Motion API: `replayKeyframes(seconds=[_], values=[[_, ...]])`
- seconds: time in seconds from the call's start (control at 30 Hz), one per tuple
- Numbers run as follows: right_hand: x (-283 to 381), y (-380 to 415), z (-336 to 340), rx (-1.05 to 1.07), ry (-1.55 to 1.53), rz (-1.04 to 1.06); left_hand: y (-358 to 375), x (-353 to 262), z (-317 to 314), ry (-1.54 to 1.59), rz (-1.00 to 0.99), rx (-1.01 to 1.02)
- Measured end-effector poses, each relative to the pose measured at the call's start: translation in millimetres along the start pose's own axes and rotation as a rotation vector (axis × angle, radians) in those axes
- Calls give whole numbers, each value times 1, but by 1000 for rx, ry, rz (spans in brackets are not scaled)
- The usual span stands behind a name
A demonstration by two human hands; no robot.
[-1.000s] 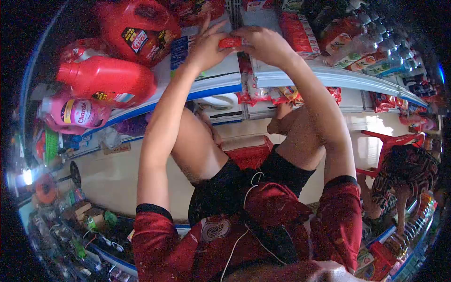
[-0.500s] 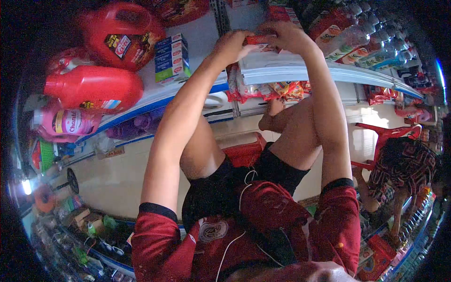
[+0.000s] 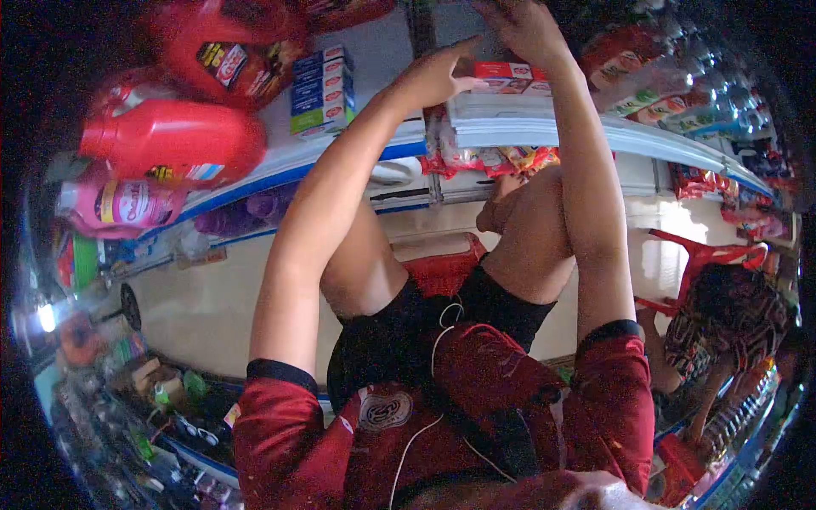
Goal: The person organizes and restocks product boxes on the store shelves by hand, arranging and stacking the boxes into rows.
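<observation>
Red and white small boxes (image 3: 510,76) lie side by side at the front edge of the white shelf (image 3: 501,127). My left hand (image 3: 438,76) is at the left end of these boxes, thumb and fingers apart, with nothing held between them. Higher up and farther back, my right hand (image 3: 518,30) reaches over the shelf behind the boxes, its fingers spread and partly cut off by the top of the view. A stack of blue, white and green boxes (image 3: 323,89) stands to the left of my left hand.
Large red bottles (image 3: 174,140) and a pink bottle (image 3: 123,204) fill the left shelf. Clear and coloured bottles (image 3: 671,93) stand at the right. Another person (image 3: 735,314) is at the lower right near a red plastic chair (image 3: 688,263). Red packets (image 3: 476,160) lie below the shelf.
My left hand has opened beside the red boxes. My right hand has moved off them, up and farther back. The view has shifted slightly.
</observation>
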State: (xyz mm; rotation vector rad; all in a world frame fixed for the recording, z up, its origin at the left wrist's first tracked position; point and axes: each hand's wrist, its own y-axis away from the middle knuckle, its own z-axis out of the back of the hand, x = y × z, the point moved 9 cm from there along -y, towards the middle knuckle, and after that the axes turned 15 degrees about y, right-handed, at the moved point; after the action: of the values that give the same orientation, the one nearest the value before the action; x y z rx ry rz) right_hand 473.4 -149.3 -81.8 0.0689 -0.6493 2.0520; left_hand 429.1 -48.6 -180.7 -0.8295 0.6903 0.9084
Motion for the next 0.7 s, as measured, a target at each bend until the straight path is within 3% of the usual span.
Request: replayKeyframes(seconds=[0.07,0.1,0.17,0.2,0.27,0.33,0.4,0.47,0.53,0.63,0.7], values=[[34,-1,6,-302,-93,270,0,-5,22,-94,-131,-34],[48,-4,-8,-103,-69,286,-3,17,33,18,-7,28],[65,-11,-37,-38,-146,228,17,6,91,-187,102,-158],[62,-10,-81,11,71,276,29,12,117,-209,78,-242],[105,-6,-117,35,90,536,58,31,168,-326,142,-373],[142,13,-102,-99,24,607,84,91,206,-305,204,-420],[150,13,-119,-35,63,505,102,90,214,-399,280,-398],[143,12,-147,219,277,392,106,92,210,-341,326,-356],[140,7,-145,231,241,383,109,109,205,-282,364,-311],[132,2,-144,274,186,341,97,98,208,-405,127,-437],[124,3,-147,305,169,306,86,98,206,-381,144,-454]])
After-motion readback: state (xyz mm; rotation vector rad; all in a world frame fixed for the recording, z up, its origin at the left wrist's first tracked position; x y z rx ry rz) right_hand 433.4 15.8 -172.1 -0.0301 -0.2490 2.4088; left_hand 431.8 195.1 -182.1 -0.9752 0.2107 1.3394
